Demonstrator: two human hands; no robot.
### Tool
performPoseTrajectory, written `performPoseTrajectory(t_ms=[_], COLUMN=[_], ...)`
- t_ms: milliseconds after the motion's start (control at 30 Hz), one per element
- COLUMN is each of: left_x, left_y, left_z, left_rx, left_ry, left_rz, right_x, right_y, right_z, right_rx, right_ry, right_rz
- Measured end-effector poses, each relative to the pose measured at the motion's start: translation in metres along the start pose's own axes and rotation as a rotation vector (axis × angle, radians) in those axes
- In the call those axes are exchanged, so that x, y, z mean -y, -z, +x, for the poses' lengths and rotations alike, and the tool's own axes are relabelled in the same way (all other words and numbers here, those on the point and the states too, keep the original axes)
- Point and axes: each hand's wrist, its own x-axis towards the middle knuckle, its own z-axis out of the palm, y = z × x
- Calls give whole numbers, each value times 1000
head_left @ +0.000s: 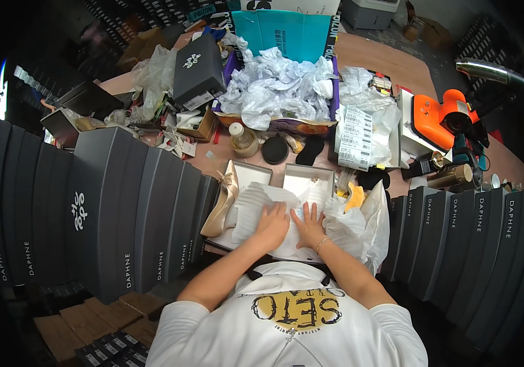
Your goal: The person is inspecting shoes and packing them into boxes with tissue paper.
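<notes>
Person's L hand is resting on a white foam sheet, fingers bent; can't tell if it's pinching. R hand is lying open, fingers spread, on white paper nr the L. The sheet is lying in front of the person, partly over an open box, w/ a beige satin shoe leaning to its left. A 2nd box is sitting just beyond the R hand, w/ a clear bag bunching beside it. Farther off, a jar & a black round tin are standing on the surface.
</notes>
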Motion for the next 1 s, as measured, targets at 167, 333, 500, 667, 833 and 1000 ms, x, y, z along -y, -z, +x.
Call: performPoseTrajectory(t_ms=[167, 333, 500, 667, 833, 1000], left_x=[37, 47, 14, 21, 16, 44], left_y=[29, 20, -12, -38, -69, -86], left_z=[63, 45, 22, 1, 8, 38], left_rx=[-21, -161, -112, -4, -87, -6], left_ry=[362, 179, 146, 189, 416, 511], left_rz=[-69, 38, -248, -424, -587, -571], right_x=[-5, -5, -11, -2, -14, -8], right_y=[-1, 2, -21, 6, -11, 24], right_z=[1, 0, 27, 54, 57, 40], right_rx=[-78, -110, -598, -486, -358, -389], right_ry=[35, 58, 230, 60, -61, 44], right_rz=[18, 129, 470, 344, 108, 235])
